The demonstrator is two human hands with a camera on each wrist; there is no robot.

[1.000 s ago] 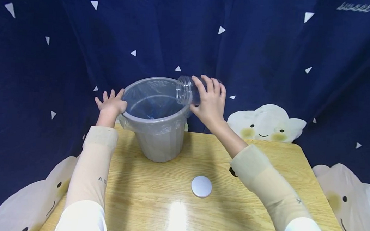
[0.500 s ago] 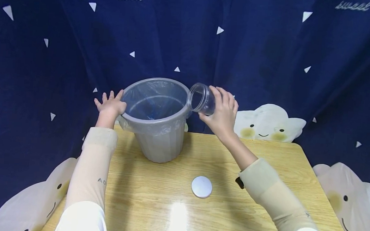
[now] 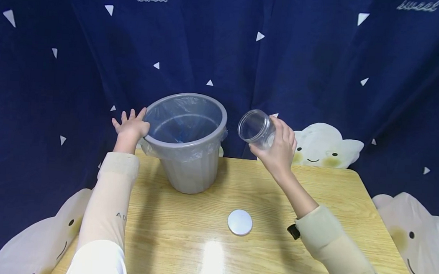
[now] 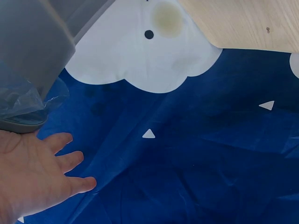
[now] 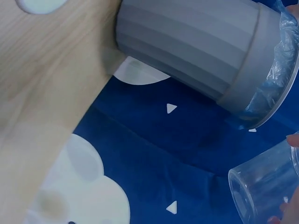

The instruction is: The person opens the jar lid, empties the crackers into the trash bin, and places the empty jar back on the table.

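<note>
My right hand (image 3: 282,151) grips a clear plastic jar (image 3: 255,128), lidless and tilted with its mouth toward the left, to the right of the bin and apart from it. Inside the jar nothing shows. A grey trash can (image 3: 189,168) lined with a thin see-through bag (image 3: 200,150) stands at the back left of the table. At its left rim rests my left hand (image 3: 131,128), fingers spread and straight; the left wrist view shows the palm (image 4: 32,172) right at the rim. A round silver lid (image 3: 240,222) lies flat on the table.
The wooden table (image 3: 182,243) ends at the back just behind the trash can. A dark blue curtain (image 3: 307,67) with white triangles and clouds hangs behind and at both sides. A small black object (image 3: 293,231) shows beside the right sleeve.
The right hand has carried the jar from over the trash can's right rim to the right and a little nearer, turning its mouth more upward. The left hand stays at the rim.
</note>
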